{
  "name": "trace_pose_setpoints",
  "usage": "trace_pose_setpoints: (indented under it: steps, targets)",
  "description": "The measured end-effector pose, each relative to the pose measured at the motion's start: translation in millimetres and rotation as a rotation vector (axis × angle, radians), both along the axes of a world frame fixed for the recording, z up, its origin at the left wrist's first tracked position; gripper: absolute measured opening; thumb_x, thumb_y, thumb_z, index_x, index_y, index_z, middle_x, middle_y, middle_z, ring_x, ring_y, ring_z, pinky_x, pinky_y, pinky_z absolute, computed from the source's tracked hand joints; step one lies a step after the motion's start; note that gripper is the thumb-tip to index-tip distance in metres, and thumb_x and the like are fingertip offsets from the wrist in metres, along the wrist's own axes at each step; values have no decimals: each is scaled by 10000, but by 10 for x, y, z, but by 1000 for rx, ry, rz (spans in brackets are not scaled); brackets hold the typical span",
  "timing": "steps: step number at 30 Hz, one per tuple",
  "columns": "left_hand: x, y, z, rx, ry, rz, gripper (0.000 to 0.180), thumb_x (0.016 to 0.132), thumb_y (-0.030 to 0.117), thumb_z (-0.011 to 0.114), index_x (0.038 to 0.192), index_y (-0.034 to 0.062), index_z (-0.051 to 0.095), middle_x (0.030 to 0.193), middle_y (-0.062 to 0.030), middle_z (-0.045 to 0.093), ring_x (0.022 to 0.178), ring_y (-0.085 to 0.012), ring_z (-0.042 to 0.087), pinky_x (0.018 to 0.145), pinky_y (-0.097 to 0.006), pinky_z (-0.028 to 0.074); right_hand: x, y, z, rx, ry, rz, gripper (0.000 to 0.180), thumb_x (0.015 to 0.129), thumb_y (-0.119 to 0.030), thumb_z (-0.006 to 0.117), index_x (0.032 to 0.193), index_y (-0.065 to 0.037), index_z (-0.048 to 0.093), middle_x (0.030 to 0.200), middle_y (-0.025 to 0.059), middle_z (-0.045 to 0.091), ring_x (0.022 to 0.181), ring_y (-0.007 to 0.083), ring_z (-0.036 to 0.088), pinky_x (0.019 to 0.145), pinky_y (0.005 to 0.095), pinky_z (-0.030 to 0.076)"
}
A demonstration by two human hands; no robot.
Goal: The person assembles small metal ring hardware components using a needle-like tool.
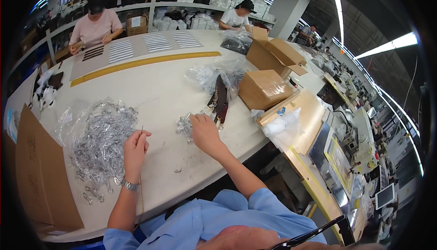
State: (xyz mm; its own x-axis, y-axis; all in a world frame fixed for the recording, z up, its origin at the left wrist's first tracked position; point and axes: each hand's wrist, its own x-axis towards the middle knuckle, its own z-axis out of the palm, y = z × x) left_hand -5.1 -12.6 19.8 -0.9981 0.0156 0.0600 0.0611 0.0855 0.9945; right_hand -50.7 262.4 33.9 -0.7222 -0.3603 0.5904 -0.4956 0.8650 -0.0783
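Note:
My left hand (pixel 135 149), with a metal watch on its wrist, is closed in a pinch. A thin cord (pixel 142 191) shows at its fingertips and again below the hand, hanging toward the table's near edge. Left of it lies a large heap of silvery snap hooks (pixel 102 136), partly on clear plastic. My right hand (pixel 205 134) is bent over a small pile of shiny metal pieces (pixel 184 126), fingers drawn together; what they hold, if anything, is hidden. Just beyond that hand are dark brown and red straps (pixel 221 97) with metal fittings.
An upright cardboard flap (pixel 43 172) borders the left side. Crumpled clear bags (pixel 205 75), a closed carton (pixel 264 88) and an open carton (pixel 273 52) stand at the right. A long yellow ruler (pixel 145 63) crosses the far table (pixel 159 95); two people work beyond it.

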Motion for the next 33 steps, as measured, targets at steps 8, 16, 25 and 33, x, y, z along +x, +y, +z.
trace_pose_setpoints:
  steps: [8, 16, 25, 33]
  targets:
    - [-10, 31, 112, 183, 191, 208, 204, 1094, 112, 562, 1050, -12, 717, 682, 60, 503, 600, -16, 423, 525, -225, 309, -96, -1495, -733, -140, -169, 671, 211, 782, -88, 770, 985, -66, 718, 1115, 128, 679, 1073, 340, 641, 918, 453, 536]
    - [48, -39, 100, 174, 187, 256, 198, 1089, 96, 569, 1045, -25, 719, 703, 47, 540, 608, -18, 448, 536, -223, 331, -77, -1460, -738, 130, -238, 457, 188, 804, -173, 742, 951, -61, 704, 937, 96, 703, 928, 324, 680, 737, 460, 574]
    - [-63, 49, 16, 124, 213, 266, 186, 1077, 109, 597, 1063, -13, 737, 671, 36, 565, 608, -29, 492, 545, -228, 381, -69, -1423, -712, 33, -261, 451, 179, 822, -111, 729, 966, -28, 666, 946, 157, 710, 870, 362, 696, 748, 481, 570]
    - [-15, -68, 110, 113, 212, 287, 187, 1069, 117, 603, 1046, 1, 747, 659, 37, 564, 600, -24, 488, 542, -235, 383, 25, -1112, -534, -31, -398, 317, 156, 838, -124, 725, 959, -35, 684, 864, 142, 696, 792, 359, 703, 722, 471, 577]
